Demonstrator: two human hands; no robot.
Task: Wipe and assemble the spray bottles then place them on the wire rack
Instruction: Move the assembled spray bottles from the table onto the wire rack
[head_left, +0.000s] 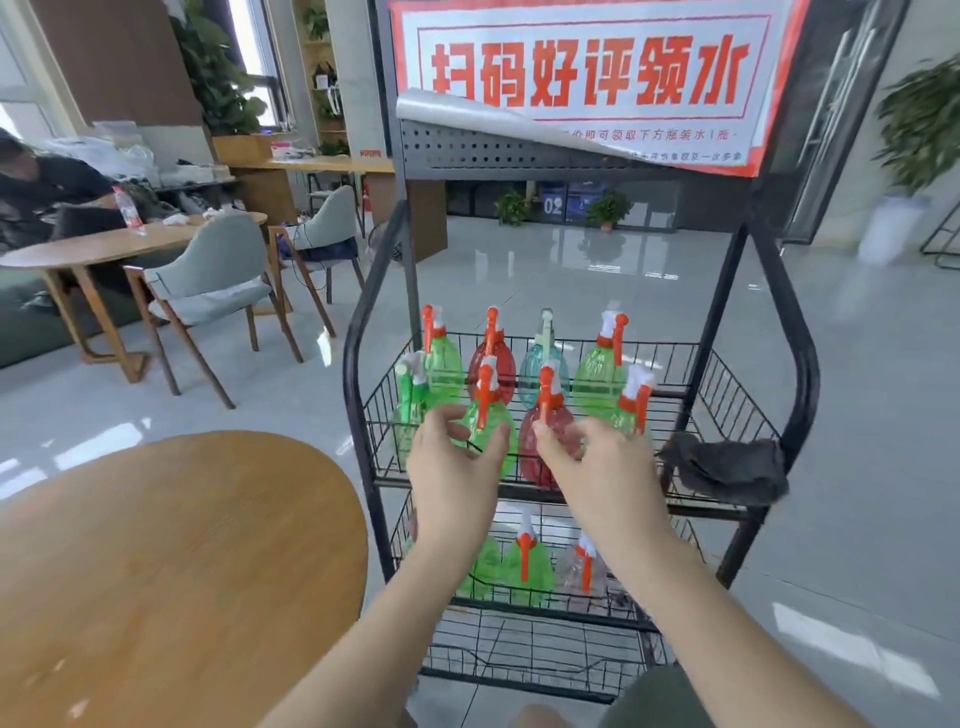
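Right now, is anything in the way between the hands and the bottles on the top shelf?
Nothing visible is. The left hand is already at the front green spray bottle and the right hand at the front red spray bottle, both standing in the wire rack. The dark cloth lies off to the right.

Banner (587, 78) on rack top: red "扫码好评领水"; smaller lines beneath too blurred and half hidden by a curled corner. Blue sign (553, 206) far back: "02".

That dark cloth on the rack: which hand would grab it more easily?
Probably the right hand: it is much closer to the dark cloth at the top basket's right corner. The left hand is on a green bottle.
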